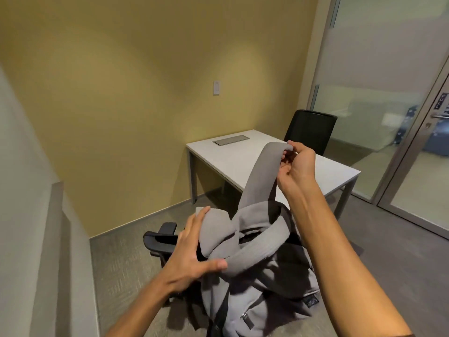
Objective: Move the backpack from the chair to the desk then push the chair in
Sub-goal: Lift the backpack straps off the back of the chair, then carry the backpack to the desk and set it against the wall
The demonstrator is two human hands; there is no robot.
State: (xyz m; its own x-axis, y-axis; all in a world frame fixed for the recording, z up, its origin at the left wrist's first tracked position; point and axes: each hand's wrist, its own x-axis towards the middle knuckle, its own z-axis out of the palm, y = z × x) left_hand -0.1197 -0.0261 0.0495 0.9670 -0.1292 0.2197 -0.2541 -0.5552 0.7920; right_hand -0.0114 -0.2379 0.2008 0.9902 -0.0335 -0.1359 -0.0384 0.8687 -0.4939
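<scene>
Head view: your gray backpack [257, 276] sits on the chair [160, 237], soft and slumping, probably light. Your right hand [295, 164] has its grip closed on a shoulder strap [262, 171]; your left hand [194, 249] rests half-open on the padded top. The white counter [233, 159] stands near, bare, in a small carpeted room.

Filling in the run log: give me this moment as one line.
stage: gripping backpack on chair | right hand: pinching raised strap | left hand: on other strap | desk: bare
</scene>
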